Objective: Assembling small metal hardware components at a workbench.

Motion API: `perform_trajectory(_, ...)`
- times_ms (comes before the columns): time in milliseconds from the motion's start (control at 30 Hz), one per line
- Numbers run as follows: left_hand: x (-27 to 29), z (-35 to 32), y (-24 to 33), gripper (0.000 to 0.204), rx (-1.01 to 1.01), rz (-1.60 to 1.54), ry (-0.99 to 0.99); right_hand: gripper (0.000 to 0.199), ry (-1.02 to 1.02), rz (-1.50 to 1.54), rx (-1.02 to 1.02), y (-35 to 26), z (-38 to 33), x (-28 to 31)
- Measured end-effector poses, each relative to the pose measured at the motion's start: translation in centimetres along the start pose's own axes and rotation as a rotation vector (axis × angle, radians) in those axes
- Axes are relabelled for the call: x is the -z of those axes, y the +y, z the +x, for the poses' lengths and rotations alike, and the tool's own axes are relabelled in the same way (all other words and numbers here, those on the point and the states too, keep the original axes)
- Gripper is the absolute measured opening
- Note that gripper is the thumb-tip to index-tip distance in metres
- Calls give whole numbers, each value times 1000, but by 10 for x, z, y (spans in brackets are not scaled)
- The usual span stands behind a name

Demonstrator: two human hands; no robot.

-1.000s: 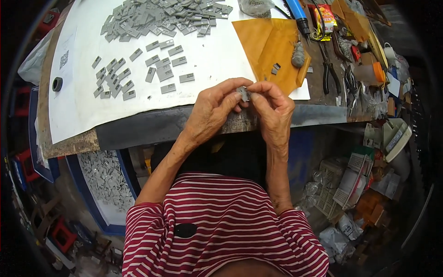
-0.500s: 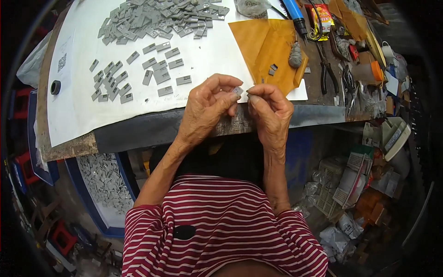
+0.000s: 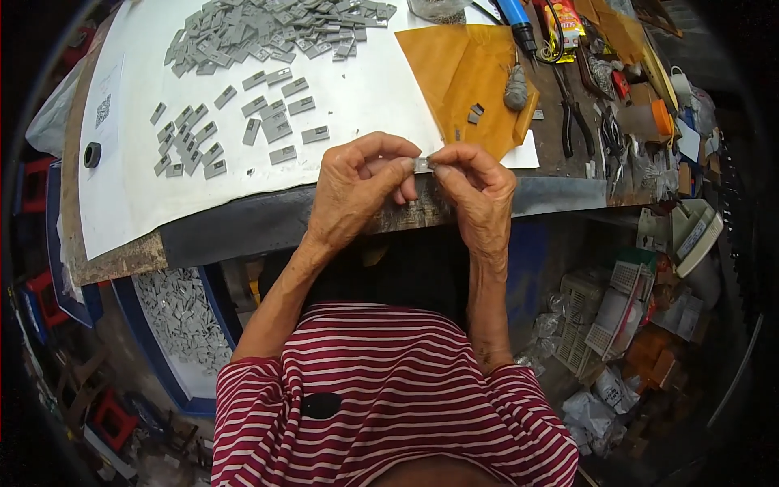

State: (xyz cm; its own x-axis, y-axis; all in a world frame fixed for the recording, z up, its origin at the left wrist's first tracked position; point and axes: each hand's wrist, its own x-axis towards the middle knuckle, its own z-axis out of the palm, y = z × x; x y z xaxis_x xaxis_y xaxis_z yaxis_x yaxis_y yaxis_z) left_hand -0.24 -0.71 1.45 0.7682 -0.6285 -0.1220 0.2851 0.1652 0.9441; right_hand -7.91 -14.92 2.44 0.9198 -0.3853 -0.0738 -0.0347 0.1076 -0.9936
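Observation:
My left hand (image 3: pixel 357 183) pinches a small grey rectangular piece (image 3: pixel 421 165) between thumb and fingertips, just over the table's front edge. The thumb and forefinger of my right hand (image 3: pixel 477 185) close on its other end; any tiny part between them is too small to make out. Past my left hand, several similar grey pieces (image 3: pixel 316 135) with a dark slot lie spread on white paper (image 3: pixel 373 97). A big heap of them (image 3: pixel 260 36) is farther back. Beyond my right hand, a few small dark bits (image 3: pixel 475 114) rest on a brown paper envelope (image 3: pixel 462 69).
Black-handled pliers (image 3: pixel 572 126), a blue tool (image 3: pixel 518 23) and a grey wrapped lump (image 3: pixel 516 88) are at the right. A black ring (image 3: pixel 93 154) sits far left. Below the table, a blue-rimmed tray (image 3: pixel 192 402) holds many grey pieces; plastic baskets (image 3: pixel 623 304) stand lower right.
My right fingertips have come left and now meet the grey piece in my left hand; before, a gap lay between them. The view has shifted slightly.

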Motion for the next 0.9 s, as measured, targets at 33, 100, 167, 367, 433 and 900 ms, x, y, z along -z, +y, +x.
perform_trajectory(33,0,0,0,15,2,-1,0,11,6,-10,-8,-2,0,-1)
perform_trajectory(100,1,-1,0,15,39,39,-4,12,12,-20,-18,-4,1,-1)
perform_trajectory(167,1,0,1,15,45,47,-9,13,-5,-63,-44,-5,1,0)
perform_trajectory(367,-2,-2,-2,15,-16,131,9,12,-17,-197,-35,1,2,2)
perform_trajectory(433,-2,-2,-2,14,-36,168,13,12,-14,-197,-54,0,2,2)
perform_trajectory(900,3,0,-5,14,1,41,-39,10,-22,-151,-121,0,1,-1)
